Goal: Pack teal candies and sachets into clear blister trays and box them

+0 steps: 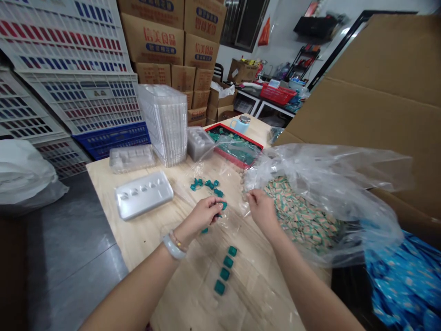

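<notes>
My left hand (204, 214), with a pale bangle at the wrist, pinches a small dark-green square piece (224, 206) between thumb and fingers. To the right, my right hand (262, 210) is closed in a pinch at the edge of a clear plastic bag (330, 165); what its fingertips hold, if anything, is too small to make out. Inside the open bag lies a heap of small tan-and-green pieces (303, 214). Nearer me, several green squares (224, 274) form a row on clear plastic over the table. Loose green pieces (208, 184) are scattered beyond my left hand.
On the wooden table (148, 234) stand a white tray (144, 194), stacked clear trays (165, 124), a red-rimmed tray (237, 162) of green pieces and a light-blue mug (241, 125). Plastic crates (99, 101) and cartons (151, 41) rise behind. Large cardboard (379, 101) borders the right.
</notes>
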### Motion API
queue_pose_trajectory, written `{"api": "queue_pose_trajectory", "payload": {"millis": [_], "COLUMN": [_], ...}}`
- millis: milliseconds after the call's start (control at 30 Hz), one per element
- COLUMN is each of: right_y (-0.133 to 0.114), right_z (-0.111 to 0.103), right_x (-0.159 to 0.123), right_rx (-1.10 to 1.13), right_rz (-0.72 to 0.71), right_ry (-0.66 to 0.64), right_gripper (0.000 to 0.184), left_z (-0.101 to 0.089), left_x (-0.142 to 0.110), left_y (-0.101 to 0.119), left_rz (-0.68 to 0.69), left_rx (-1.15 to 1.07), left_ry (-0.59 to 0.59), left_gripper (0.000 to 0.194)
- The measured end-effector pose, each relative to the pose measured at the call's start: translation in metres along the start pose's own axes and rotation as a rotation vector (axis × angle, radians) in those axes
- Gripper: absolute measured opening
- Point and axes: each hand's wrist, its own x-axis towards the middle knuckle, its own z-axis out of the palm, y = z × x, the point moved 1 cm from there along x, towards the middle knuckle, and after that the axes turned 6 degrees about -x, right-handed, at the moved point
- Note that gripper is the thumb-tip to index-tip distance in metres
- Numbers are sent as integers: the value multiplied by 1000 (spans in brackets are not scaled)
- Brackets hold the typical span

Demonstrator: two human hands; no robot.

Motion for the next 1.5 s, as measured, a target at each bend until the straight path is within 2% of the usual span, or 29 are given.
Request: {"api": "queue_pose_trajectory", "payload": {"millis": [67, 233, 267, 333, 367, 433, 500, 600, 700, 800, 900, 1033, 1100, 1167, 1300, 1400, 1500], "right_y": [3, -13, -15, -10, -5, 7, 18, 24, 24, 25, 24, 9, -3, -14, -29, -32, -30], "right_z": [-3, 5, 5, 0, -5, -19, -28, -20, 7, 28, 30, 25, 23, 19, 11, 9, 9], "right_x": [11, 5, 5, 13, 23, 54, 90, 130, 138, 125, 98, 34, -6, -41, -80, -86, -82], "right_rx": [223, 790, 861, 919, 891, 702, 464, 308, 223, 189, 192, 303, 434, 472, 356, 401, 396], "right_rz": [34, 249, 294, 350, 350, 292, 220, 144, 65, 16, 3, -32, -111, -146, 26, 168, 222], "right_ry": [-47, -390, -405, -319, -236, -60, 25, -30, -96, -125, -135, -204, -251, -219, -43, -57, -114], "right_gripper": [18, 21, 22, 22, 21, 16, 12, 14, 20, 13, 13, 22, 22, 22, 17, 20, 20], "left_z": [-2, -1, -1, -1, -2, -3, -4, -5, -4, -4, -5, -2, 4, 13, 37, 50, 52], "left_x": [0, 12, 14, 18, 19, 21, 23, 24, 24, 24, 22, 14, 8, 1, -12, -17, -17], "left_y": [2, -4, -6, -8, -10, -12, -15, -19, -22, -23, -22, -19, -20, -23, -36, -46, -53], "left_rz": [-74, -121, -113, -85, -72, -55, -43, -45, -87, -113, -145, -248, -279, -267, -159, -41, 59], "left_rx": [-127, -302, -298, -254, -228, -198, -202, -228, -244, -291, -423, -661, -704, -703, -651, -586, -435], "left_ry": [-27, -32, -32, -7, 16, 59, 79, 109, 141, 152, 141, 58, 32, 42, 75, 110, 121], "left_gripper": [26, 29, 31, 33, 31, 25, 22, 20, 21, 23, 22, 14, 12, 12, 15, 19, 25]}}
